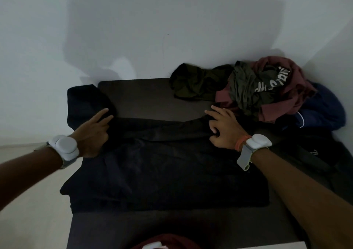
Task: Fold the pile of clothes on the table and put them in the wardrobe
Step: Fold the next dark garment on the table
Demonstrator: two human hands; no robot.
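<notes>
A black garment (pixel 164 172) lies spread across the dark table (pixel 145 96), one sleeve hanging off the far left corner. My left hand (pixel 93 132) rests on the garment's upper left part with two fingers stretched out. On the upper right part my right hand (pixel 223 128) lies with its fingers partly curled into the cloth. A pile of unfolded clothes (pixel 263 90) sits at the table's far right against the wall: a dark green piece (pixel 193 82), a maroon one, a grey-green one with white letters, and a navy one (pixel 322 109).
A white wall stands right behind the table. Pale floor (pixel 32 201) shows to the left of the table. More dark cloth (pixel 313 157) lies at the right edge. A maroon item (pixel 168 242) shows at the bottom edge of the view.
</notes>
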